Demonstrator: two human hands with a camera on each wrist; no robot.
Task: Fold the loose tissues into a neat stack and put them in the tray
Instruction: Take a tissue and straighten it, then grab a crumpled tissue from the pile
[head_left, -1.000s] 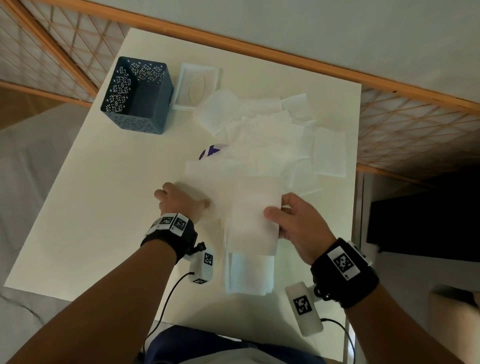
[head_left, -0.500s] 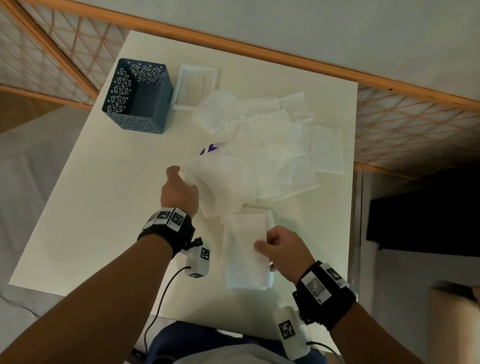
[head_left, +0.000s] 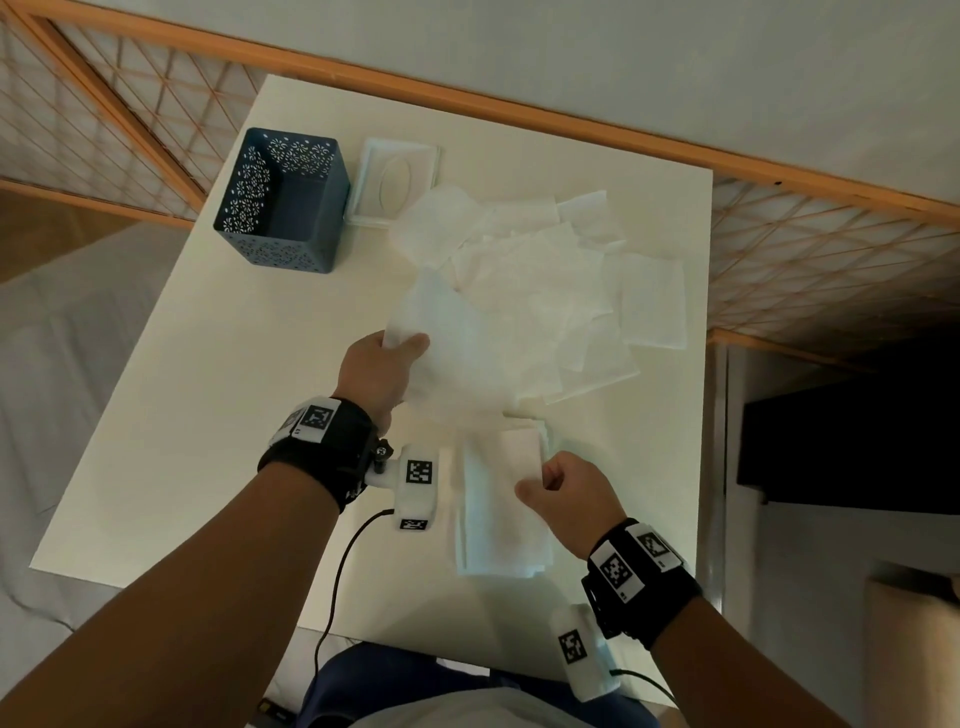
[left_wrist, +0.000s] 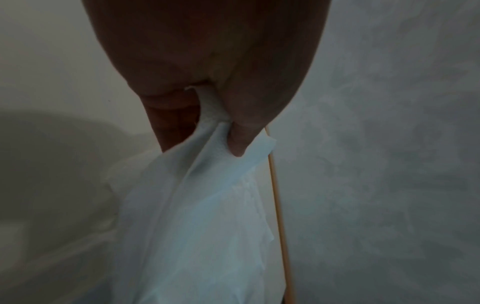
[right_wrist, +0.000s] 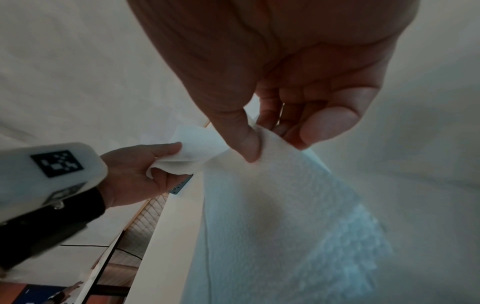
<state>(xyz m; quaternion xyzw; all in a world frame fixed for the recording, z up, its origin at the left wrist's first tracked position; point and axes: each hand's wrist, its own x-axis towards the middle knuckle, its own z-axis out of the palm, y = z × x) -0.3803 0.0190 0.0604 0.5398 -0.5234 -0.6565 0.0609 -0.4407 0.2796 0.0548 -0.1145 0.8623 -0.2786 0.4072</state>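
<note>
Several loose white tissues (head_left: 545, 280) lie in a pile on the white table (head_left: 208, 415). My left hand (head_left: 402, 343) pinches the corner of one tissue (head_left: 457, 353) and holds it up above the pile's near left side; the left wrist view shows the left hand (left_wrist: 218, 123) pinching that tissue (left_wrist: 207, 205) between thumb and finger. A folded stack (head_left: 501, 519) lies near the front edge. My right hand (head_left: 540, 480) rests at its right side, and the right hand's (right_wrist: 262, 135) thumb and fingers pinch a sheet's edge (right_wrist: 272, 195). A blue perforated box (head_left: 283, 202) and a flat white tray (head_left: 397, 182) stand at the back left.
The table ends close to the right of the pile, with a dark gap (head_left: 831, 441) beyond. A wooden lattice rail (head_left: 519, 109) runs behind the table. A black cable (head_left: 337, 571) hangs from my left wrist over the front edge.
My left hand has lifted a tissue off the pile, up and away from me. My right hand has brought the folded sheet down onto the stack and stays there.
</note>
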